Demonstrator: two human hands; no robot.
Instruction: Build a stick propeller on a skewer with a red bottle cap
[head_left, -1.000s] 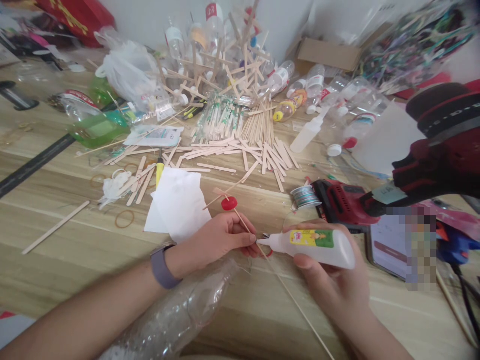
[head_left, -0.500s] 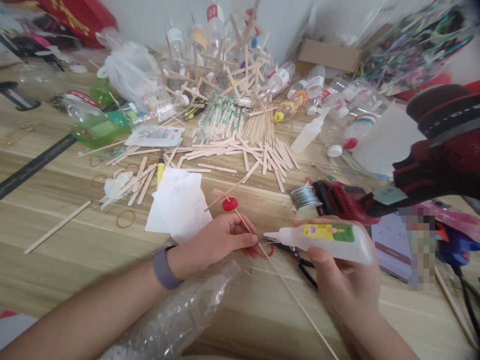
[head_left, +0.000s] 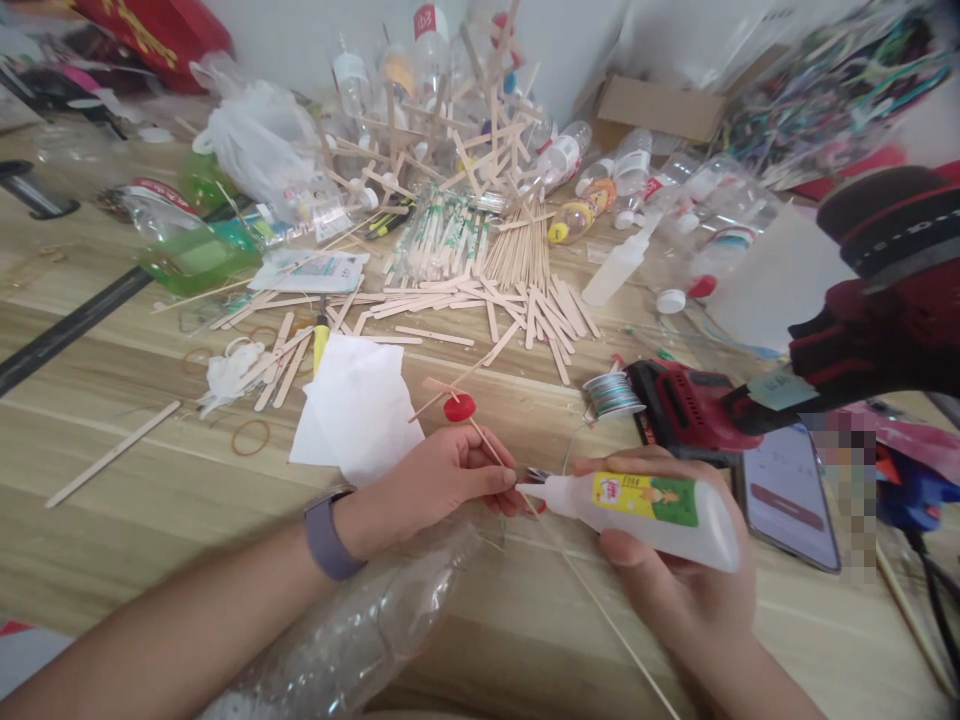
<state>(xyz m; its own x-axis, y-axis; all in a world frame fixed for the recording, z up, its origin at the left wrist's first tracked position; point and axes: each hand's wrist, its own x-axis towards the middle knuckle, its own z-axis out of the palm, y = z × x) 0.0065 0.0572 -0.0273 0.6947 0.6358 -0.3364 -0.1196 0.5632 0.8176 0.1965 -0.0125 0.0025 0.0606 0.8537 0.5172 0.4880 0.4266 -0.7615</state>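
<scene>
My left hand [head_left: 469, 475] pinches a thin bamboo skewer [head_left: 592, 590] between thumb and fingers. A red bottle cap [head_left: 459, 407] sits on the skewer above that hand, with small wooden pieces [head_left: 439, 390] at its far end. My right hand [head_left: 675, 560] is closed around a glue bottle [head_left: 652, 515] with a yellow and green label, held nearly level. The bottle's narrow nozzle points left and reaches the skewer beside my left fingertips; whether it touches I cannot tell. Part of something red shows just behind the nozzle. A clear plastic bottle [head_left: 375, 620] lies under my left forearm.
White paper [head_left: 356, 410] lies left of the red cap. Craft sticks [head_left: 450, 295] and skewers [head_left: 521, 250] are heaped farther back, before several plastic bottles. At right are a wire spool [head_left: 613, 396], a red and black power tool [head_left: 810, 350] and a phone [head_left: 791, 500].
My right hand has moved the glue bottle slightly left and down, bringing its nozzle to the skewer. More of the phone now shows. My left hand has stayed in place.
</scene>
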